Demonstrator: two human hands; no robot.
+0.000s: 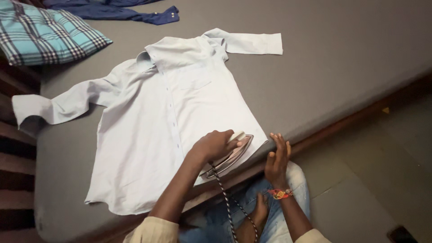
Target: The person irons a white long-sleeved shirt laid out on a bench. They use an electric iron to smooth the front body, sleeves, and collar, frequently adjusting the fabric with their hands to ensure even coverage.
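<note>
A pale blue long-sleeved shirt [148,117] lies spread flat, front up, on a grey mattress [342,58]. My left hand [213,145] is closed around the handle of an electric iron [235,155], which rests on the shirt's lower hem near the mattress edge. The iron's braided black-and-white cord [227,202] runs down toward my lap. Just right of the iron, my right hand [277,157], with a red thread band at its wrist, has its fingers spread against the mattress edge beside the shirt's hem.
A teal plaid pillow [42,29] sits at the far left corner and a dark blue garment [112,11] lies at the top. The wooden bed frame [360,114] borders a tiled floor [369,189] at the right. My knees in blue jeans [292,180] are below.
</note>
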